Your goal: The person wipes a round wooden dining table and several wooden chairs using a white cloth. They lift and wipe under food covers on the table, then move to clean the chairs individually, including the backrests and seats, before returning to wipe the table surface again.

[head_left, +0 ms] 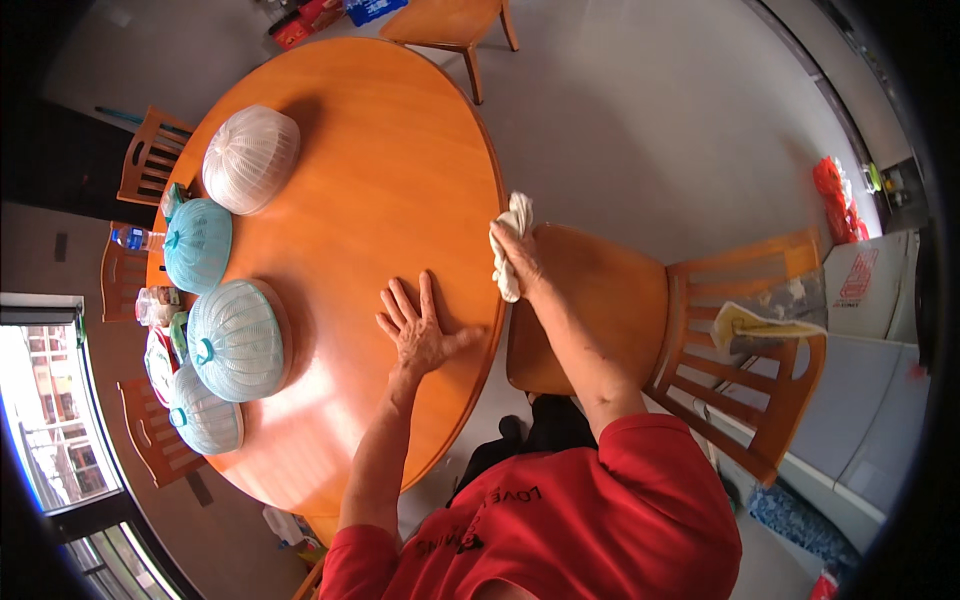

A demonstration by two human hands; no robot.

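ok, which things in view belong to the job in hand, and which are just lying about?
In the job:
- white cloth, in the right hand
- round table, left hand flat on it

Lying about:
- mesh dome covers
- bottle
- wooden chairs

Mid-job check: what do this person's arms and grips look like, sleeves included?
The left grip and right grip are bare hands, no gloves showing. Left forearm and right forearm are uncovered, with no watch or cable visible. Short, plain red sleeves end near the elbows.

Daylight fills the window [55, 410]; the floor [640, 120] is grey.
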